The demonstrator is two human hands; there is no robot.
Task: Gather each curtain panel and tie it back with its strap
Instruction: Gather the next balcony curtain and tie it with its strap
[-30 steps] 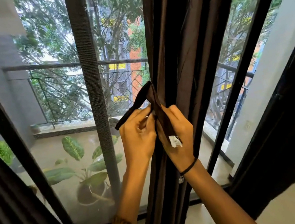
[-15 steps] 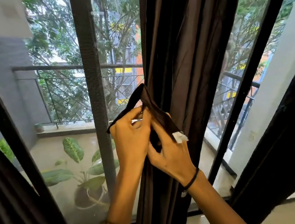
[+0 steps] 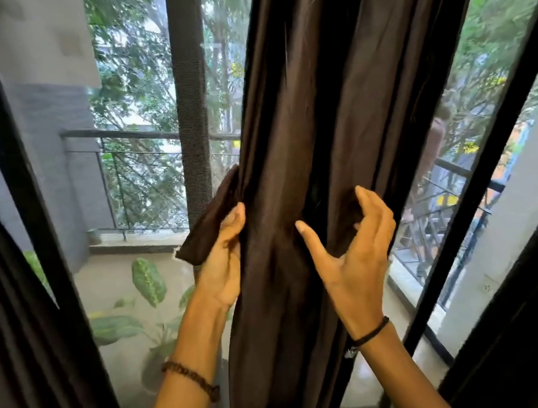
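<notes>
Left hand (image 3: 225, 261) apparently pinches strap (image 3: 210, 227) beside gathered curtain (image 3: 298, 199).

Curtain panels: 3 in view. 1 gathered panel (image 3: 302, 130) at centre, 1 more panel (image 3: 18, 325) at the left edge, 1 dark panel (image 3: 536, 322) at lower right. Straps: 1, a brown strap (image 3: 210, 227) poking out left of the centre panel. Hands: 2, left hand (image 3: 225, 261) and right hand (image 3: 353, 250). Wristbands: 2, i.e. 1 beaded band (image 3: 191, 377) on the left wrist, 1 thin black band (image 3: 370, 331) on the right. Potted plants outside: 1 leafy plant (image 3: 147, 283). Balcony railings: 1 railing (image 3: 133, 136) w/ mesh below.
</notes>
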